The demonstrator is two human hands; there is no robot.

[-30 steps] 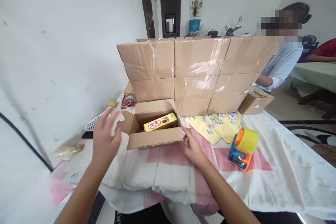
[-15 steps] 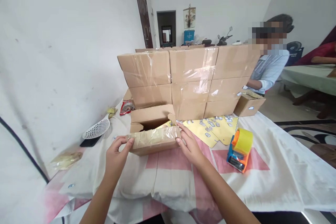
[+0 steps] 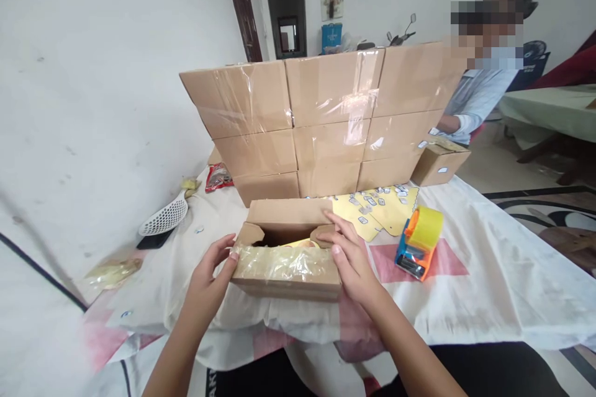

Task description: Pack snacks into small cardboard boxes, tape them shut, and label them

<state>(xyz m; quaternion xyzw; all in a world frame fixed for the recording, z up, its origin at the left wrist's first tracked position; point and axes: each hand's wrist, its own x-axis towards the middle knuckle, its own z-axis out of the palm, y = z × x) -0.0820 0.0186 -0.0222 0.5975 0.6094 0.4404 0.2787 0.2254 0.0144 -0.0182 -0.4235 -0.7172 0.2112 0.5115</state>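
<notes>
A small cardboard box (image 3: 291, 289) stands at the near side of the cloth-covered table with its top flaps raised. Clear tape covers its front flap, and something yellow and white shows inside; the rest of the contents is hidden. My left hand (image 3: 210, 273) grips the box's left end, thumb at the front corner. At the other end, my right hand (image 3: 354, 263) holds on with its thumb at the front and its fingers over the side flap. To the right lies a blue and orange tape dispenser (image 3: 419, 243) with a yellow roll.
Taped cardboard boxes (image 3: 331, 139) form a wall behind. Yellow sheets (image 3: 393, 214) with small labels lie before it. A smaller box (image 3: 440, 164) stands right, near a person (image 3: 484, 99). On the left are a white perforated scoop (image 3: 165, 216), a red packet (image 3: 218, 177) and crumpled tape (image 3: 113, 272).
Both hands have brought the box nearer to me and tipped it so that its opening shows more. The camera view has shifted and tilted down.
</notes>
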